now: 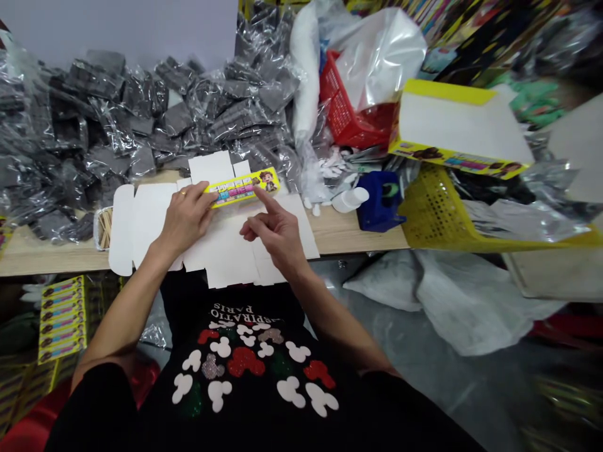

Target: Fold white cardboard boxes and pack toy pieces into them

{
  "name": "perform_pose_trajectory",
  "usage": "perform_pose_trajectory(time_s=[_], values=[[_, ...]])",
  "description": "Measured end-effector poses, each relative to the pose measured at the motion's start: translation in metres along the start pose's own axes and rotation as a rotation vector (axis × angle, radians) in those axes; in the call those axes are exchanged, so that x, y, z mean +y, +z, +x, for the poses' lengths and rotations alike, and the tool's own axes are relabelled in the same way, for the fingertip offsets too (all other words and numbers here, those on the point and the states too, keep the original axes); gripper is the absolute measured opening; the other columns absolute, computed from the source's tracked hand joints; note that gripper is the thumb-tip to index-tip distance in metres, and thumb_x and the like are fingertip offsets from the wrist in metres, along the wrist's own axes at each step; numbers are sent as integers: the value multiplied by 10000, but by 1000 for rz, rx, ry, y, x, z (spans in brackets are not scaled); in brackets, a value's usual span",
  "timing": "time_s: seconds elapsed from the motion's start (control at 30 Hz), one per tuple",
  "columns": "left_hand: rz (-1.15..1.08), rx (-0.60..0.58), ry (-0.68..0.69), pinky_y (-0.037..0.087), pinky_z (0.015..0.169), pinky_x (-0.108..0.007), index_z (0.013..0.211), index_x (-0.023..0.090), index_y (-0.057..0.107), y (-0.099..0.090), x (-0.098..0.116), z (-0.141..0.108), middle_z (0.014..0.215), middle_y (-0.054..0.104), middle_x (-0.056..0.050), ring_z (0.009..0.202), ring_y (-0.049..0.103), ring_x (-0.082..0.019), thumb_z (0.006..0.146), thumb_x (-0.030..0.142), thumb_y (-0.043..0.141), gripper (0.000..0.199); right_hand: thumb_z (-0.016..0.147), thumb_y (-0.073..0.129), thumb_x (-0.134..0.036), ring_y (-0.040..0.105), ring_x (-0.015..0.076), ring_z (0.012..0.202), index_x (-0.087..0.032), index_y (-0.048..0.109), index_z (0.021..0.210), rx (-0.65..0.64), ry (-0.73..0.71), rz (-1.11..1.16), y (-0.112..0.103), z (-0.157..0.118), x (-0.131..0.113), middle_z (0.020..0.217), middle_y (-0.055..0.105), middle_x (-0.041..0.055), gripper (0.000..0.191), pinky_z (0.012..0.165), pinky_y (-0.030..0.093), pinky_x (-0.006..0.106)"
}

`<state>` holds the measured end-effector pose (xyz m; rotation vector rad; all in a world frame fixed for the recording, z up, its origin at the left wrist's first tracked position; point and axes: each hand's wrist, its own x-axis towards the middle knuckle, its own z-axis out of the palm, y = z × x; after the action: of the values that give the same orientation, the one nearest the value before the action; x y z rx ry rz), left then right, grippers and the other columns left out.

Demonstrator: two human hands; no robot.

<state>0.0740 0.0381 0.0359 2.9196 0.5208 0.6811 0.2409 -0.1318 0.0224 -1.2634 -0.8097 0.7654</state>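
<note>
A cardboard box blank [221,235] lies unfolded on the table in front of me, white side up. Along its far side a yellow printed panel [245,186] shows, with a cartoon figure at its right end. My left hand [186,216] grips the left end of this panel, fingers bent over it. My right hand [276,232] is over the right part of the blank. Its index finger reaches to the panel's lower edge, while the other fingers are loosely curled and hold nothing. Whether that fingertip touches the panel I cannot tell.
Dark grey pieces in clear bags [141,113] are heaped behind the blank. At left stands a small tub of wooden sticks [104,229]. To the right are a white bottle [351,199], a blue tape dispenser [379,204], a red basket [336,94] and a yellow basket [426,216].
</note>
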Motion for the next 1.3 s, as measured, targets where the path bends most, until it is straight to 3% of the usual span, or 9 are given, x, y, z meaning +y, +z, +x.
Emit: perform_pose_trajectory(time_s=[0.13, 0.27, 0.4, 0.53, 0.73, 0.9, 1.07, 1.2, 1.3], values=[[-89, 113, 14, 546, 1027, -500, 1238, 257, 746, 5, -9, -4, 1413, 720, -117, 1232, 689, -305, 1096, 477, 550, 327, 929, 670, -279, 654, 139, 605, -256, 501, 1629, -51, -7, 50, 17, 0, -4, 722, 736, -62, 721, 652, 630, 313], [-203, 186, -35, 584, 1021, -469, 1214, 235, 745, 8, 0, -18, 1444, 707, -121, 1252, 706, -268, 1095, 479, 573, 322, 965, 677, -308, 661, 156, 608, -261, 452, 1634, -82, 7, 75, 36, 8, 0, 735, 733, -57, 708, 671, 653, 337], [-266, 201, -11, 569, 1103, -487, 1271, 224, 677, 9, 7, -25, 1421, 728, -129, 1309, 696, -262, 1074, 429, 632, 288, 987, 673, -323, 665, 171, 609, -270, 375, 1663, -78, 34, 74, 52, 18, 13, 729, 724, -58, 742, 638, 649, 335], [-362, 221, -58, 623, 997, -435, 1362, 239, 562, 12, 2, -29, 1407, 731, -144, 1261, 716, -248, 1045, 409, 681, 379, 992, 651, -293, 665, 181, 589, -247, 339, 1691, -22, 73, 26, 63, 22, 19, 714, 720, -47, 767, 628, 651, 347], [-261, 136, 99, 527, 1161, -552, 1309, 257, 678, 6, -4, -29, 1523, 674, -122, 1392, 646, -279, 1070, 262, 574, 260, 974, 612, -235, 647, 172, 559, -212, 306, 1705, 14, 87, -34, 65, 18, 21, 700, 704, -46, 793, 660, 662, 358], [-439, 99, 23, 537, 1120, -499, 1204, 229, 748, -2, -1, -14, 1438, 714, -111, 1322, 676, -261, 1032, 275, 598, 233, 997, 614, -277, 637, 158, 587, -241, 296, 1702, -2, -37, -37, 57, 14, 33, 733, 696, -42, 774, 654, 646, 344], [-503, -153, -145, 551, 880, -354, 908, 196, 723, -17, 11, 16, 965, 750, -56, 933, 707, -200, 971, 355, 745, 173, 996, 672, -407, 688, 190, 635, -220, 299, 1684, 21, -45, -28, 53, -4, 33, 765, 725, -18, 805, 671, 660, 376], [-388, -462, -139, 503, 777, -333, 932, 191, 700, -34, 24, 33, 1028, 750, -72, 894, 702, -214, 958, 323, 753, 145, 879, 803, -511, 739, 223, 650, -172, 305, 1664, 114, 88, -26, 45, -17, 33, 794, 768, 12, 989, 701, 665, 413], [-244, -559, -146, 492, 725, -374, 996, 191, 690, -41, 37, 38, 1117, 745, -128, 890, 707, -252, 986, 307, 683, 117, 795, 861, -478, 769, 242, 678, -227, 184, 1717, 4, 157, -20, 29, -25, 34, 910, 807, 38, 1171, 668, 660, 406]])
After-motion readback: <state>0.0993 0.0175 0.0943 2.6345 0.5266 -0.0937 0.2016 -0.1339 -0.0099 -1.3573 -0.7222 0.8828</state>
